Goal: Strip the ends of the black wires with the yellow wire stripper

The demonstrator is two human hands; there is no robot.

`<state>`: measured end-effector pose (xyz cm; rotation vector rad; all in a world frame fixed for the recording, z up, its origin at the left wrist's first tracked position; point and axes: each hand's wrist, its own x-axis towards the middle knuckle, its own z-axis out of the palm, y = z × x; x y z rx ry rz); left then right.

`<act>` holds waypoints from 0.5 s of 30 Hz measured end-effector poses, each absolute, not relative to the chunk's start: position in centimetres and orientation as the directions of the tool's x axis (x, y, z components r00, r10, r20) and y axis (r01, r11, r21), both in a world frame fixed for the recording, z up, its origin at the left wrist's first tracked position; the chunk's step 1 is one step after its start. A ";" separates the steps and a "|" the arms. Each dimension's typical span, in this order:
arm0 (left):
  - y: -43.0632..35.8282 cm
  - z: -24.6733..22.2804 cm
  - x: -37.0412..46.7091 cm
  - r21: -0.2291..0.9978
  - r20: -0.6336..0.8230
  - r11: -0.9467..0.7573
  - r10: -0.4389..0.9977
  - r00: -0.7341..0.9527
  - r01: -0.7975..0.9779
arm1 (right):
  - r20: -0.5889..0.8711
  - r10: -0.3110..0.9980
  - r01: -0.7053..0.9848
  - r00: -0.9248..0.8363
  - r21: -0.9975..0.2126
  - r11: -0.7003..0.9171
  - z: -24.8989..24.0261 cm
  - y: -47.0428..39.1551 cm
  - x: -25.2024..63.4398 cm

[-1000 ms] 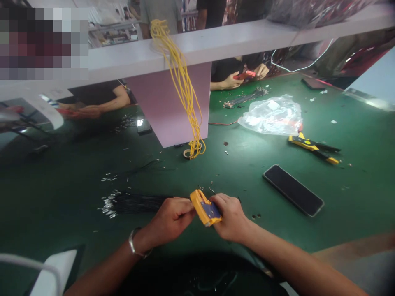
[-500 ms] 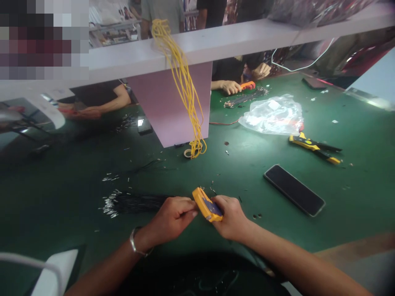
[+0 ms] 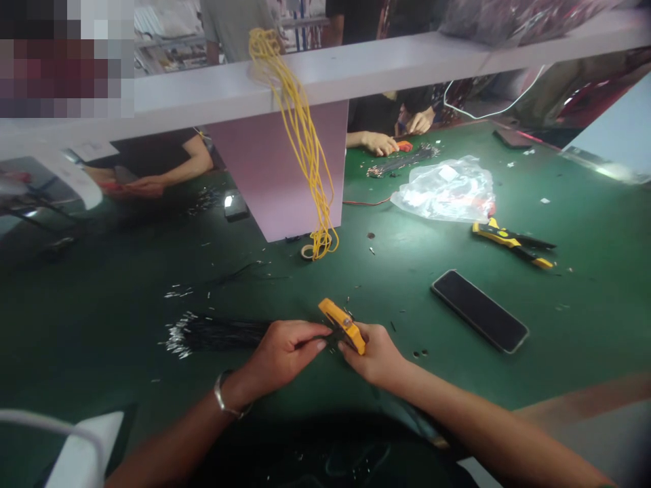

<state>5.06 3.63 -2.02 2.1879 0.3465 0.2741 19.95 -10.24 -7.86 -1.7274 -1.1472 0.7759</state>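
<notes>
A yellow hand tool (image 3: 342,324) is gripped in my right hand (image 3: 379,356), its head angled up and to the left. My left hand (image 3: 287,356), with a silver bracelet at the wrist, lies just left of the tool. Its thumb and forefinger are brought near each other at the tool's edge; what they hold, if anything, is too small to name. A bundle of thin black wires (image 3: 224,334) with silvery ends lies on the green table to the left and runs behind my left hand. Small metal bits are scattered around the tool.
A black phone (image 3: 481,310) lies to the right, with yellow-black pliers (image 3: 511,242) beyond it. Farther back are a clear plastic bag (image 3: 447,190) and co-workers' hands. Yellow cable (image 3: 305,156) hangs from a white shelf (image 3: 381,64) beside a tape roll (image 3: 307,252).
The yellow tool has turned in my right hand, showing its edge more, and the right thumb has come into view. My left fingertips have shifted slightly right and up. The view moved slightly.
</notes>
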 end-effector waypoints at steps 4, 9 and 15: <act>3.5 -2.0 5.1 0.813 0.053 -0.551 0.391 0.919 0.187 | -0.117 0.920 0.251 0.374 -0.942 -0.222 -7.7 -10.1 19.7; 3.4 -2.1 5.3 0.803 0.044 -0.546 0.453 0.891 0.238 | -0.181 0.900 0.132 0.398 -0.959 -0.251 -7.9 -10.0 19.7; 3.7 -2.2 5.6 0.812 -0.041 -0.471 0.543 0.839 0.344 | -0.254 0.875 -0.033 0.413 -0.964 -0.264 -8.0 -9.5 20.5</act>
